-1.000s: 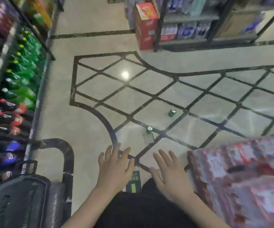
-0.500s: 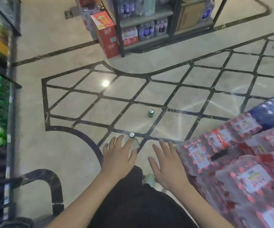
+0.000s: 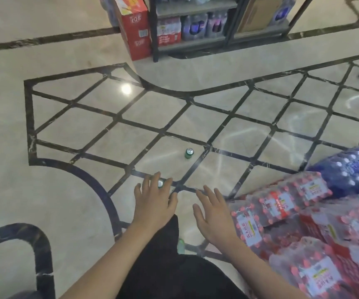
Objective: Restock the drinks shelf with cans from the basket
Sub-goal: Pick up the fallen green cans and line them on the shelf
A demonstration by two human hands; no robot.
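Two cans loose on the floor, one now under the left hand

Two green cans stand on the tiled floor [image 3: 70, 208], not in the basket and not on a shelf. Half a second ago the left hand [image 3: 153, 203] hovered just short of the nearer can [image 3: 160, 183]; now its spread fingers reach over that can, whose silver top shows between them. The fingers look straight, so the grip is wide and, I judge, not yet closed round it. That puts the pick-up at its start: the can has yet to be lifted and carried to the drinks shelf. Further out stands the second can [image 3: 189, 153], upright and well apart from both hands. The right hand [image 3: 214, 214] hangs flat and empty beside the wrapped packs of bottles [image 3: 282, 212].
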